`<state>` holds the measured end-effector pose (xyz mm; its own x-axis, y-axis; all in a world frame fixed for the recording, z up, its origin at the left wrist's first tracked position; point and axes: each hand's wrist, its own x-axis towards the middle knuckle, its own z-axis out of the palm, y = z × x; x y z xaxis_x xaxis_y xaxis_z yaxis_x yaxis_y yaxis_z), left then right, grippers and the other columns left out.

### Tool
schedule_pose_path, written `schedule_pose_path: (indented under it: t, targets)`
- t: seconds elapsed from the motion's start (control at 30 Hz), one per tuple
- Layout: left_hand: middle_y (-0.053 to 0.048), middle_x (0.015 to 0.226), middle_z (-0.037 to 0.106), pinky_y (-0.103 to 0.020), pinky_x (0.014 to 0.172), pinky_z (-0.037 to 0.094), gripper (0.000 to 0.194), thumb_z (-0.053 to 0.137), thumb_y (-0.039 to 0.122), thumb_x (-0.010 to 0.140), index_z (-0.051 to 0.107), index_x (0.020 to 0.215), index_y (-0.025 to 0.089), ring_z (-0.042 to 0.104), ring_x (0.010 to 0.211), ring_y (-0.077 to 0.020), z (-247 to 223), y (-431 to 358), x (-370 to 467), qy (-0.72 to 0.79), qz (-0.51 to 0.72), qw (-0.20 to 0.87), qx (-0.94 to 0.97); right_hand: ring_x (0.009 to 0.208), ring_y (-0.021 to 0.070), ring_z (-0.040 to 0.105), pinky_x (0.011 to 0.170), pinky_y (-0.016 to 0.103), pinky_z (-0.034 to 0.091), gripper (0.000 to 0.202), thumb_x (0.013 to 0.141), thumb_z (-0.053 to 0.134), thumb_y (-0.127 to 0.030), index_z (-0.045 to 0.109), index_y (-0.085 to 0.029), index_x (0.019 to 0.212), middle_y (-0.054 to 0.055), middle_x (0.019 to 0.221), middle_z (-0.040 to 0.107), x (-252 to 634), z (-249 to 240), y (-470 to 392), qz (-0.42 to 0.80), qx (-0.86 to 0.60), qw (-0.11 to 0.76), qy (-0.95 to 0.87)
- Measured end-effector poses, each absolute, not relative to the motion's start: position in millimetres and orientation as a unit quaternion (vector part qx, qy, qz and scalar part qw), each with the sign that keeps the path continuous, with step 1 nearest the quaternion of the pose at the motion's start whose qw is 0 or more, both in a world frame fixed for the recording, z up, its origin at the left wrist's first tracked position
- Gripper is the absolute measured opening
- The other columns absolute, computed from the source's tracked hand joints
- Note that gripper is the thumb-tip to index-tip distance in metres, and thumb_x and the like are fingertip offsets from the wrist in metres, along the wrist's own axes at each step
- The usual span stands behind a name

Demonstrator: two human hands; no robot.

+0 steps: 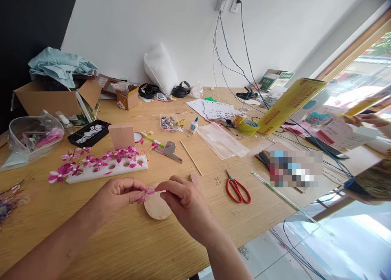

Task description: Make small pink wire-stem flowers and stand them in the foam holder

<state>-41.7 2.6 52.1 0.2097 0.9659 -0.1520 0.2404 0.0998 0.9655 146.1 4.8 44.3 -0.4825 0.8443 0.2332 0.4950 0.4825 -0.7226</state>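
Pink petals [149, 191] sit pinched between our left grip [125, 192] and right grip [185, 198]; finished-looking flowers [99, 163] line the white block [124, 170], while these are apart from it.

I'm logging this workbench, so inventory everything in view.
Flower piece: one, pink, front centre
Disc: one, pale wood, beneath flower piece
Rack: one, white, left
Racked flowers: several, pink, left
Tray: one, black, left
Scissors: one, red-handled, right of centre
Glue bottle: one, white, blue-capped, centre
Wrapped roll: one, yellow, right
Cardboard box: one, brown, back left
Stuffed bag: one, white, back centre
Outlets: two, white, wall
Table: one, light wood, throughout
Smaller items: mixed, scattered, uncountable
Other person's hand: at least one, far right
Left hand, right hand: one each, pinching flower piece
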Motion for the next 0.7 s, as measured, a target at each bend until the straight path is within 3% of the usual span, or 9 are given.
schedule_pose_path:
  t: [0.3, 0.43, 0.57, 0.7]
  targets:
    - [-0.001, 0.060, 0.067, -0.026, 0.056, 0.048, 0.018, 0.064, 0.032, 0.066, 0.072, 0.080, 0.023, 0.060, 0.059, -0.0173, 42.4, -2.8, -42.1, 0.532, 0.413, 0.502, 0.543, 0.063, 0.0104, 0.052, 0.060, 0.021, 0.037, 0.016, 0.080, 0.055, -0.009, 0.065, -0.020, 0.087, 0.000, 0.075, 0.060, 143.6, 37.2, 11.3, 0.247, -0.439, 0.311, -0.806]
    - [0.000, 0.072, 0.067, -0.027, 0.065, 0.050, 0.027, 0.058, 0.037, 0.073, 0.066, 0.096, 0.024, 0.062, 0.069, -0.0168, 40.7, -6.6, -48.1, 0.558, 0.381, 0.428, 0.600, 0.062, 0.0097, 0.052, 0.058, 0.020, 0.037, 0.018, 0.084, 0.052, -0.011, 0.066, -0.019, 0.076, 0.001, 0.072, 0.060, 141.6, 39.0, 11.1, 0.209, -0.434, 0.299, -0.823]
    - [0.000, 0.076, 0.065, -0.029, 0.067, 0.052, 0.036, 0.041, 0.041, 0.084, 0.055, 0.112, 0.023, 0.062, 0.070, -0.0159, 43.2, -9.1, -57.0, 0.581, 0.346, 0.377, 0.633, 0.061, 0.0095, 0.052, 0.056, 0.019, 0.037, 0.020, 0.085, 0.049, -0.011, 0.066, -0.020, 0.079, 0.001, 0.074, 0.059, 141.8, 37.8, 10.0, 0.181, -0.434, 0.310, -0.827]
    - [-0.004, 0.101, 0.064, -0.034, 0.083, 0.049, 0.030, 0.039, 0.035, 0.086, 0.056, 0.109, 0.024, 0.059, 0.096, -0.0200, 46.2, -9.9, -62.3, 0.568, 0.367, 0.223, 0.702, 0.063, 0.0093, 0.052, 0.057, 0.019, 0.036, 0.022, 0.085, 0.048, -0.010, 0.067, -0.021, 0.082, 0.000, 0.074, 0.058, 142.6, 35.5, 9.9, 0.181, -0.424, 0.318, -0.828]
